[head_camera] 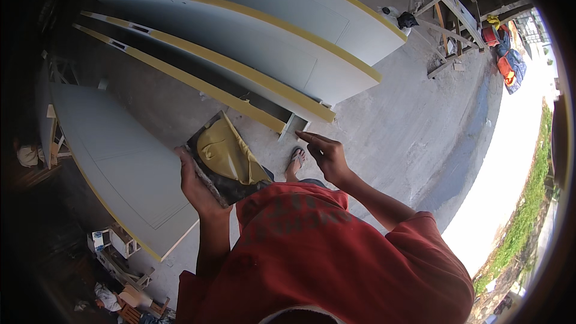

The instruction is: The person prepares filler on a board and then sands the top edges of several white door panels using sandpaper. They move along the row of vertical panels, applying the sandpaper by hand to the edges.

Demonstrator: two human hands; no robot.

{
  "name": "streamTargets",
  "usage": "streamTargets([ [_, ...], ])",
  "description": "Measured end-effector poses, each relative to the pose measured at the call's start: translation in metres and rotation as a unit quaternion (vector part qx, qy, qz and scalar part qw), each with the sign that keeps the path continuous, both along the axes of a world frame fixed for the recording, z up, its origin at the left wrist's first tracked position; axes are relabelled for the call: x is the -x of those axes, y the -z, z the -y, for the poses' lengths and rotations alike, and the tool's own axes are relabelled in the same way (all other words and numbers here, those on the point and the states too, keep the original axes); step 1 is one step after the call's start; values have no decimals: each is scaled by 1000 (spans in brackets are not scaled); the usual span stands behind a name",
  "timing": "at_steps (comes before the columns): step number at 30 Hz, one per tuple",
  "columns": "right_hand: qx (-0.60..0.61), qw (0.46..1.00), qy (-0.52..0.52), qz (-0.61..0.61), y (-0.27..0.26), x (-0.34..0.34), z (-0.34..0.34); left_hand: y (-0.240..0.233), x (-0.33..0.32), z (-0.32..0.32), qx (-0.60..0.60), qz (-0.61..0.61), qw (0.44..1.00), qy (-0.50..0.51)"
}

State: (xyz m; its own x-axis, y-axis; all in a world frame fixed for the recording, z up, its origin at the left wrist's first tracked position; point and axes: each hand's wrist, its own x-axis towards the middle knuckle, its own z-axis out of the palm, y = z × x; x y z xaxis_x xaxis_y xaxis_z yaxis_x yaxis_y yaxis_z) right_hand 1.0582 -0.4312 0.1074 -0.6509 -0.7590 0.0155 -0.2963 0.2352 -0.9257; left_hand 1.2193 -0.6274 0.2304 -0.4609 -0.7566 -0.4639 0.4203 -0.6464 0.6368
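Observation:
My left hand (195, 184) grips the near-left edge of a dark mixing board (229, 193), its rim crusted with residue. A broad, glossy mound of yellow putty-like paste (220, 150) covers much of the board, with a raised fold along its right side. To the right, my right hand (328, 155) hangs in the air, apart from the board, its fingers stretched out towards the panels. Whether it pinches something thin, I cannot tell. Left of the board, a large grey panel with a yellow edge (121, 153) lies on supports.
Several pale panels (270, 58) with yellow edges stand on edge ahead. My sandalled foot (296, 159) is on the concrete floor (387, 121). Wooden trestles (459, 13) stand at the far right, near bags (510, 67). A small white stand (121, 240) is at lower left.

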Motion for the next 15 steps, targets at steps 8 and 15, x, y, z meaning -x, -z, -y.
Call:
streamTargets([
  [8, -58, 977, 108, 176, 149, 31, 11, 44, -66, 50, 67, 141, 988, -19],
  [15, -53, 975, -25, 215, 175, 50, 43, 47, -37, 47, 14, 273, 960, -54],
])
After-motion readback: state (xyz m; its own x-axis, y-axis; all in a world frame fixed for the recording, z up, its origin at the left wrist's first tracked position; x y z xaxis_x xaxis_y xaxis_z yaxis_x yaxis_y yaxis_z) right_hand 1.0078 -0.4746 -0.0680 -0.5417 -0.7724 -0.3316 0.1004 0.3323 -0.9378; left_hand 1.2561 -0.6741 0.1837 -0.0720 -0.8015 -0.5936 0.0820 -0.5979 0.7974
